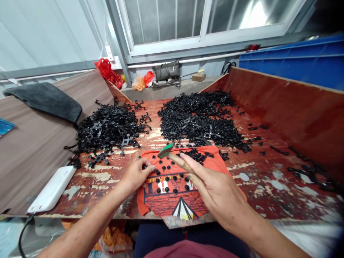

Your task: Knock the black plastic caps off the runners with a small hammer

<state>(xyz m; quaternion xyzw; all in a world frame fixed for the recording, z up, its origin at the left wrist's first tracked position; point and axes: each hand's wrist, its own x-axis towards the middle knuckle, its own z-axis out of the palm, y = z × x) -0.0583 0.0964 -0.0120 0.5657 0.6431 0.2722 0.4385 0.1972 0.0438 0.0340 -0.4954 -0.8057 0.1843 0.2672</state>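
My right hand (219, 191) grips the wooden handle of a small hammer (176, 159), whose green-topped head is raised above an orange printed cloth (162, 206). At the cloth's left edge, my left hand (134, 175) pinches a small black round part (144, 166) between thumb and fingers, which partly hide it. Several black knob-like pieces (167, 190) stand in loose rows on the cloth. A little heap of black pieces (195, 154) lies at its back edge, partly behind the hammer and right hand.
Left of the cloth rises a pile of linked black parts (107, 123); a larger black pile (199, 118) spreads at the back right. A white power bank-like device (52, 190) with a cable lies front left. Red-brown boards (282, 104) wall the worn table, beside a blue crate (292, 62).
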